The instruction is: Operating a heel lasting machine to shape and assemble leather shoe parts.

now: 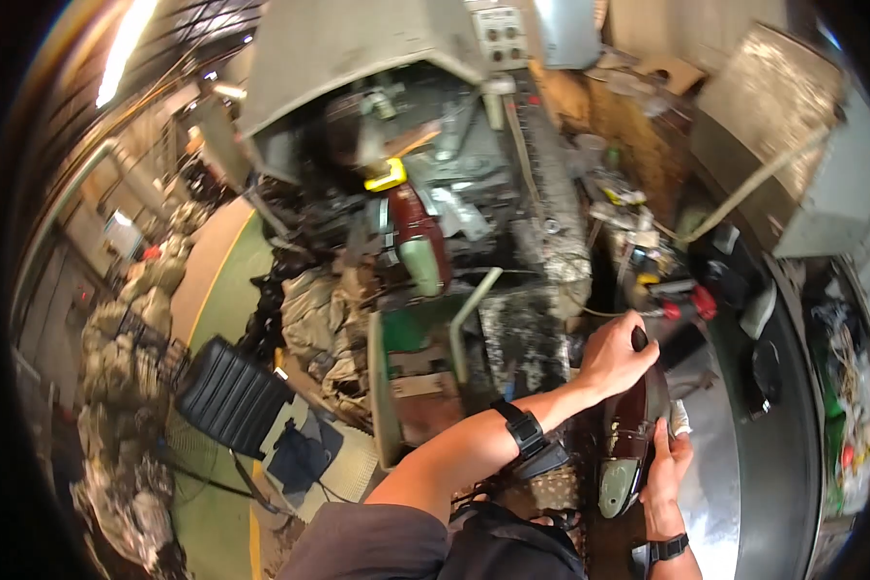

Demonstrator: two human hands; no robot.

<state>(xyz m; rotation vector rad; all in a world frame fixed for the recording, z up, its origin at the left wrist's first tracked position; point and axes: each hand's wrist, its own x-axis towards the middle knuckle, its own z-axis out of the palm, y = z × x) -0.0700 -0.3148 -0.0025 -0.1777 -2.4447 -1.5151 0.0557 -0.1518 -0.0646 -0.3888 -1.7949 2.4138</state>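
A dark red shoe (pixel 631 406) on a pale green shoe last (pixel 617 486) lies in front of me on the right, with the last's bare end toward me. My right hand (pixel 665 469) grips the shoe along its right side, next to a small white piece (pixel 681 418). Over the shoe's far end, my left hand (pixel 621 356) is closed on a dark rounded handle (pixel 639 338); what it belongs to is hidden. Another dark red shoe (pixel 418 217) on a pale green last rests farther off on the cluttered bench, beside a bright yellow piece (pixel 387 175).
A grey metal hood (pixel 358 39) hangs over the bench. Left of my arm stand an open green-sided box (pixel 380 387) and a black-backed chair (pixel 230 396). A red-handled tool (pixel 691 304) lies beyond my hands. A dark curved belt (pixel 788 416) runs along the right.
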